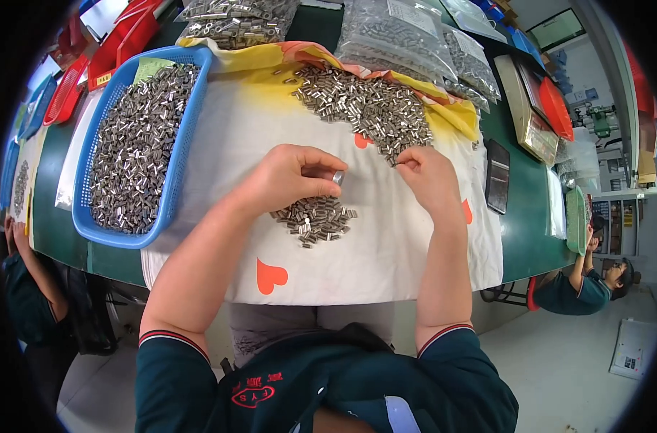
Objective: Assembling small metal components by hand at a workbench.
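My left hand (291,174) is closed on a small silver metal cylinder (338,177), pinched between thumb and fingers. Just below that hand lies a small pile of short metal sleeves (315,220) on the white cloth (364,267). At the near tip of a larger heap of the same metal sleeves (372,108), my right hand (427,175) has its thumb and fingertips pressed together. Whatever is between those fingertips is too small to make out.
A blue plastic basket (173,169) full of metal sleeves stands at the left. Bags of metal parts (393,32) line the back, behind the cloth's yellow edge. A dark flat case (497,177) lies right of the cloth. Other people (581,289) sit at both sides.
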`<control>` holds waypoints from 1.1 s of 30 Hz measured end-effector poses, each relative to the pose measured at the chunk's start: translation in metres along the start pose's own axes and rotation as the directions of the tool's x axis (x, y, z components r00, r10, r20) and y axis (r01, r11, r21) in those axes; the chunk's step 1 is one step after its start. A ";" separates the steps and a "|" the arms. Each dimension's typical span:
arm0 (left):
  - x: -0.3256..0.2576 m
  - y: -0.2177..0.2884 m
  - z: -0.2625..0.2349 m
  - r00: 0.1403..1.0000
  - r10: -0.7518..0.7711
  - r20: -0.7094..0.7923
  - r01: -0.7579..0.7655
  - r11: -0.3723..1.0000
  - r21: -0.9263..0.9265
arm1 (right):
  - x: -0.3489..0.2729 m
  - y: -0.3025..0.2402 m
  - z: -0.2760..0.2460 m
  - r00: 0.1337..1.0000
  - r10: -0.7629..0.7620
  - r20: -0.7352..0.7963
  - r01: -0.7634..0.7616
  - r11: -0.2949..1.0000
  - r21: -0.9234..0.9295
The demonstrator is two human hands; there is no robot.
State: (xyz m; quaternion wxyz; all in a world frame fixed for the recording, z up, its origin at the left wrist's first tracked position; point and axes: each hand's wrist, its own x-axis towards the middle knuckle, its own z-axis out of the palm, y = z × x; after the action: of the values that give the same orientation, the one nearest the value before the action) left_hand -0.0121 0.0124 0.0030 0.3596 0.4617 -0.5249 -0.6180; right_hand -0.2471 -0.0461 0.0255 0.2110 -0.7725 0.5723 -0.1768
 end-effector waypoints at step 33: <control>0.002 -0.006 -0.001 0.999 0.021 -0.039 -0.029 0.974 -0.226 | -0.020 -0.050 0.030 0.975 -0.195 0.106 0.105 0.827 0.552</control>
State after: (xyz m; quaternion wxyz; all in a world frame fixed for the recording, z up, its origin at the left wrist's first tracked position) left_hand -0.0119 0.0120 -0.0036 0.4272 0.4221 -0.4503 -0.6608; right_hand -0.1965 -0.0107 0.0254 0.4512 -0.7351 0.4173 -0.2860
